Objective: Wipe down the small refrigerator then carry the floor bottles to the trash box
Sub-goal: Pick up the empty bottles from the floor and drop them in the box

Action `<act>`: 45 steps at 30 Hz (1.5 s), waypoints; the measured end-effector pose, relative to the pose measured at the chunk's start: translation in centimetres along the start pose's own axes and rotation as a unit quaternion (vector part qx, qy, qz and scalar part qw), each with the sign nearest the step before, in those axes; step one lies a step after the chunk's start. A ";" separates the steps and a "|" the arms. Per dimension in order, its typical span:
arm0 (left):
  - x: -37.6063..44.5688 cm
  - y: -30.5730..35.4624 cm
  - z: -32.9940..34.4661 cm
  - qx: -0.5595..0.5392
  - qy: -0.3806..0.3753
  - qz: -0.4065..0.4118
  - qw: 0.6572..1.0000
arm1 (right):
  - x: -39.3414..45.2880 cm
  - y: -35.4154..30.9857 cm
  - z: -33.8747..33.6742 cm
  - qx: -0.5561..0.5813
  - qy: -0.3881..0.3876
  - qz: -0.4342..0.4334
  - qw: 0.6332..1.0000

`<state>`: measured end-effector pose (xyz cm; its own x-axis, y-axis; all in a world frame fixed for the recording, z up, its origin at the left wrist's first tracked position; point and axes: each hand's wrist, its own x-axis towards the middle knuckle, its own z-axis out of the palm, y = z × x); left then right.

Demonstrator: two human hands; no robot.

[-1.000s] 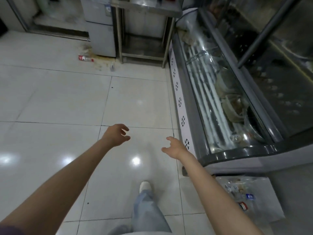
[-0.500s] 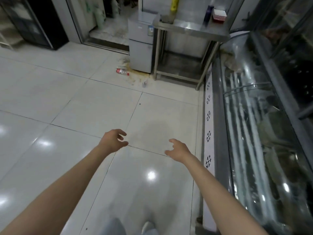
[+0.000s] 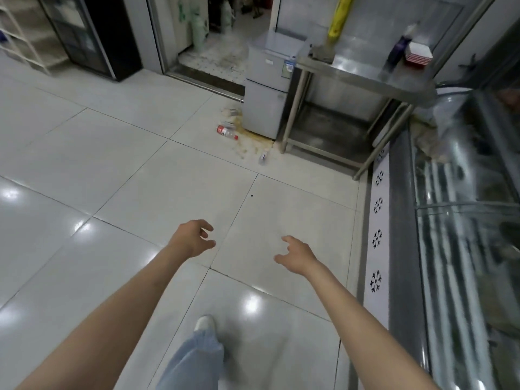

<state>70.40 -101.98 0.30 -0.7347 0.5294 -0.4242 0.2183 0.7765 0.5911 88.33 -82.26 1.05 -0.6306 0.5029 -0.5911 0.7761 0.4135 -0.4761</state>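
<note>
Your left grip [image 3: 191, 239] and right grip [image 3: 297, 253] hang empty, fingers loosely spread, well short of the small refrigerator [image 3: 266, 94]. Beside its left base lies a red-labelled bottle [image 3: 227, 132]; another small bottle [image 3: 263, 158] lies before it.

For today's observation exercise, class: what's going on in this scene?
A person walks across a tiled floor toward a small fridge beside a steel table. Both the left hand and the right hand are held out in front, loosely curled and holding nothing. A bottle lies on the floor by the fridge amid a brownish spill. Nothing is being wiped or carried.
</note>
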 end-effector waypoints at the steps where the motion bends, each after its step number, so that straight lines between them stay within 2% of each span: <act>1: 1.6 0.0 -1.0 0.003 -0.002 -0.001 1.000 | 1.3 -1.0 -0.6 -0.001 0.002 0.006 1.000; 7: 11.0 1.5 -6.3 -0.004 -0.003 0.007 1.000 | 8.8 -5.9 -3.9 0.015 0.021 0.024 0.999; 15: 22.0 5.8 -8.3 0.014 -0.034 0.016 0.999 | 18.4 -9.9 -8.8 0.024 0.020 0.024 0.999; 21: 31.3 11.4 -8.8 0.036 -0.042 0.032 0.998 | 27.6 -11.4 -16.0 0.037 0.022 0.013 0.999; 28: 41.9 16.3 -10.7 0.029 -0.018 0.001 0.999 | 38.3 -14.0 -23.6 0.017 0.008 -0.011 1.000; 36: 51.5 16.5 -12.8 0.005 -0.030 -0.025 0.999 | 48.8 -18.9 -26.4 0.007 -0.054 0.007 0.998; 45: 67.4 15.3 -19.3 0.029 -0.069 -0.007 0.997 | 60.0 -26.2 -27.1 0.001 -0.050 0.062 0.997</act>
<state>11.82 -60.95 -6.00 -0.6430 0.5578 -0.5247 0.2489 0.8002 0.5456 30.05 -42.36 -4.30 -0.5266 0.4719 -0.7071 0.8479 0.3510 -0.3972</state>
